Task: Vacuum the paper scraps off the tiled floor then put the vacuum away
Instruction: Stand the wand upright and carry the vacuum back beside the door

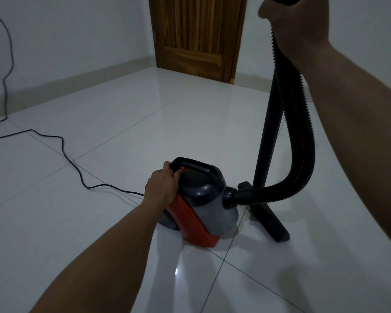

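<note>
The left hand (164,185) is closing its grip around the rear end of the black carry handle (194,168) on the canister vacuum (201,199), fingers curled under the bar and thumb over its top. The red and grey canister is sitting on the white tiled floor (122,123) directly beneath that grip. The right hand (296,26) is wrapping its grip tight around the upper end of the ribbed black hose (303,141), high above the canister. Below the right grip the hose is hanging down and curving back to the canister's front port, and the rigid black wand (266,132) is standing nearly upright beside it, ending in the floor nozzle (269,219) that is resting on the tiles just right of the canister. A black power cord (66,154) is trailing away behind the left grip toward the wall. A wooden door (196,35) is standing shut beyond both hands.
</note>
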`<state>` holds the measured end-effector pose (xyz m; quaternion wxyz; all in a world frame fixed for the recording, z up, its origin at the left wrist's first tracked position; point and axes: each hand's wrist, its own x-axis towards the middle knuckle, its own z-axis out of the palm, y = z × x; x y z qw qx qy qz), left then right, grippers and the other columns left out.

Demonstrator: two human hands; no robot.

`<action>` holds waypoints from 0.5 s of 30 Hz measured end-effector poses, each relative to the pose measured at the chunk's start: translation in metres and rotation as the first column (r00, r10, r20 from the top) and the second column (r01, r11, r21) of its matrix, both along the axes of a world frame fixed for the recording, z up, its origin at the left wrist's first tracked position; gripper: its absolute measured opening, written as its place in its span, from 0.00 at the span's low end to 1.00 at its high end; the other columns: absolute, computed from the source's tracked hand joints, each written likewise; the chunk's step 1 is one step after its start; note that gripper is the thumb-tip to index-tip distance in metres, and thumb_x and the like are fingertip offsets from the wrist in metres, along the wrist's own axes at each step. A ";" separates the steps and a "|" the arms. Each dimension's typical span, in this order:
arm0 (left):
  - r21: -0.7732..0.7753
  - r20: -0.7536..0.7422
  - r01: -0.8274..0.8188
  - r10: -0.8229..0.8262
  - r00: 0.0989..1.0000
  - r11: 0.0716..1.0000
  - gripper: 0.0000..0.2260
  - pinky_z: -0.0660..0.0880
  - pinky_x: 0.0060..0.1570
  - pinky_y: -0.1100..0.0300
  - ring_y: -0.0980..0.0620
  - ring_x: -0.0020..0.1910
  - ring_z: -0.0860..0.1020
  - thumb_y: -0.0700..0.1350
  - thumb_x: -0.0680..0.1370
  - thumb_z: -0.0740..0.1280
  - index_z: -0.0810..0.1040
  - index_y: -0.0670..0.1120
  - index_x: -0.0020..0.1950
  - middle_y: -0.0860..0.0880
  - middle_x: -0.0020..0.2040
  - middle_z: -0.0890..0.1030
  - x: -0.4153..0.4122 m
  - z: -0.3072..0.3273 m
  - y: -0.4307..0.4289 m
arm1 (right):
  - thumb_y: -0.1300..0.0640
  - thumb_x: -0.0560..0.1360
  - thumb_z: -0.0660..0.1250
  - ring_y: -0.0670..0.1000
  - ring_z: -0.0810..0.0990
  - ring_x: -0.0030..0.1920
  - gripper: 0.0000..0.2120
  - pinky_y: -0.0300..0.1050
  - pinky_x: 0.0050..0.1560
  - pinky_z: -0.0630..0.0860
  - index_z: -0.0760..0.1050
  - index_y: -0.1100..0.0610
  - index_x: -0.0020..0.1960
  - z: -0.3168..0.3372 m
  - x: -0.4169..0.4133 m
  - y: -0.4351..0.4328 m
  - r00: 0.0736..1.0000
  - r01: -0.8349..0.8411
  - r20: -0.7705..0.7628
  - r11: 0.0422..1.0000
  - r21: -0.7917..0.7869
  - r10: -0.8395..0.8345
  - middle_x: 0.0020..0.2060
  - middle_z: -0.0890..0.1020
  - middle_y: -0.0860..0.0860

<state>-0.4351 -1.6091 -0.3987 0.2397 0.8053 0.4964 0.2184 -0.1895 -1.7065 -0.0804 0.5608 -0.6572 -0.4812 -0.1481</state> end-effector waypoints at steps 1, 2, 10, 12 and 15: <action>-0.004 -0.002 -0.009 0.009 1.000 1.000 0.20 0.72 0.43 0.49 0.36 0.47 0.79 0.62 0.82 0.57 0.68 0.45 0.58 0.37 0.47 0.81 0.000 0.000 0.000 | 0.48 0.66 0.69 0.42 0.73 0.34 0.14 0.28 0.34 0.69 0.73 0.54 0.47 0.000 0.000 -0.001 1.000 -0.004 0.000 1.000 0.004 0.004 0.40 0.78 0.48; -0.005 -0.014 -0.013 0.013 1.000 1.000 0.20 0.72 0.43 0.49 0.36 0.47 0.79 0.62 0.82 0.57 0.68 0.45 0.58 0.37 0.47 0.81 0.000 0.001 0.000 | 0.48 0.66 0.69 0.42 0.74 0.34 0.14 0.28 0.34 0.69 0.73 0.54 0.47 0.001 0.000 -0.001 1.000 -0.004 -0.002 1.000 0.010 0.004 0.40 0.78 0.48; -0.008 -0.034 0.035 -0.036 0.999 0.999 0.20 0.66 0.42 0.52 0.35 0.51 0.79 0.58 0.84 0.57 0.70 0.42 0.63 0.36 0.51 0.82 0.000 0.003 0.001 | 0.49 0.68 0.69 0.43 0.72 0.34 0.11 0.31 0.35 0.69 0.72 0.55 0.44 -0.001 0.003 -0.005 1.000 0.000 0.023 1.000 0.022 -0.001 0.38 0.77 0.49; -0.005 -0.044 0.043 -0.043 0.998 0.999 0.21 0.65 0.44 0.54 0.36 0.54 0.78 0.58 0.85 0.55 0.73 0.43 0.65 0.36 0.54 0.82 -0.001 0.003 0.000 | 0.49 0.68 0.69 0.44 0.74 0.35 0.14 0.31 0.36 0.69 0.75 0.58 0.45 -0.001 0.006 -0.004 1.000 0.005 0.012 1.000 0.015 -0.005 0.39 0.78 0.49; 0.009 -0.099 0.056 -0.055 0.994 0.998 0.24 0.69 0.47 0.53 0.37 0.54 0.79 0.60 0.85 0.52 0.76 0.44 0.64 0.38 0.55 0.83 -0.002 0.002 0.004 | 0.49 0.69 0.69 0.44 0.74 0.36 0.16 0.32 0.37 0.70 0.76 0.61 0.46 -0.002 0.007 -0.006 1.000 0.010 0.015 1.000 -0.013 -0.010 0.40 0.78 0.49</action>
